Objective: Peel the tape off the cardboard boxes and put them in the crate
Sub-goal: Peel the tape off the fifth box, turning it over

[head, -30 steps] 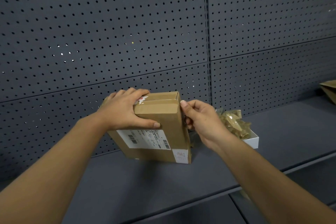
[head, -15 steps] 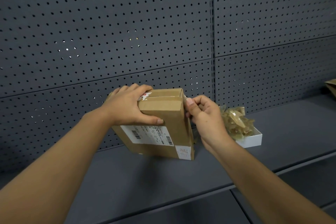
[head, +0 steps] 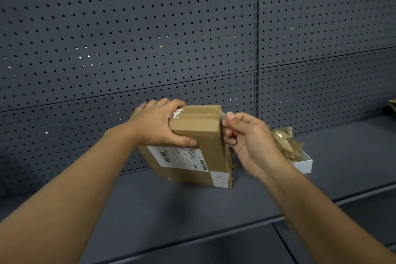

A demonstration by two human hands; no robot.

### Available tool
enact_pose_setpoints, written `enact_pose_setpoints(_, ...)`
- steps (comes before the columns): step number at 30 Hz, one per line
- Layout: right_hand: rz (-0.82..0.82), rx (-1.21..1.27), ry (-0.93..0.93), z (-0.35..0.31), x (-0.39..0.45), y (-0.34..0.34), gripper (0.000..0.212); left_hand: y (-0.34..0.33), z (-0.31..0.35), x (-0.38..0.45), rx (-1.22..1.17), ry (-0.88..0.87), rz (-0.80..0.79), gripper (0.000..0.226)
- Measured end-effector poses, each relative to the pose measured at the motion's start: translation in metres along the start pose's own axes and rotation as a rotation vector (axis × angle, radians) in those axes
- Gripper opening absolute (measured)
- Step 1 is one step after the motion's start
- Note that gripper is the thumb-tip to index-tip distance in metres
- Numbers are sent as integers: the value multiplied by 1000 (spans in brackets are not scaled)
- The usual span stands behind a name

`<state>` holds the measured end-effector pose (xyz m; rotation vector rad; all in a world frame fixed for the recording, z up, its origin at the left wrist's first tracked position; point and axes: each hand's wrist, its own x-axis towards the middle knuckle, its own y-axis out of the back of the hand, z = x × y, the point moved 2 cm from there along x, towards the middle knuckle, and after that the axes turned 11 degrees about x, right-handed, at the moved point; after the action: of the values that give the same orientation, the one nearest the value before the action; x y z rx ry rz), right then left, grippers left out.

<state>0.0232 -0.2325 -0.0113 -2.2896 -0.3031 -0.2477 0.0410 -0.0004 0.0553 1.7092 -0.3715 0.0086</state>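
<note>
Perforated grey panels back a rectangular cardboard box (head: 199,135); left hand (head: 158,124) grips it, right hand (head: 248,137) fingers pinching clear tape (head: 222,114).

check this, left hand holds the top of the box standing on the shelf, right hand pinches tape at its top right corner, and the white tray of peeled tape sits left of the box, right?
Nearly. The head view shows the white tray of peeled tape right of the box, behind the right hand, not left. The rest stands.

Dim, even light from overhead; soft shadows under the cardboard box (head: 199,146) on the shelf (head: 192,210). Pegboard (head: 128,38) seams bow (wide-angle) toward 3 o'clock; focus slightly soft throughout.
</note>
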Motion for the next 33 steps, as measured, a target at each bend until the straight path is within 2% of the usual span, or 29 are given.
enact_pose_setpoints(3,34,-59,-6,-6,0,-1,23,-1,-1,-1,-1,3,-1,128)
enact_pose_setpoints(7,179,-427,91,-16,0,2,35,-2,-2,1,-2,3,0,129)
enact_pose_setpoints(10,101,-521,152,-13,-1,4,38,-3,-2,5,0,2,11,126)
enact_pose_setpoints(16,134,-407,220,-15,3,1,30,-3,-1,5,14,12,7,131)
enact_pose_setpoints(27,174,-314,180,-23,-4,-22,38,0,3,-1,6,15,-9,118)
enact_pose_setpoints(33,188,-231,94,-27,-10,-35,35,1,2,-5,14,12,-12,115)
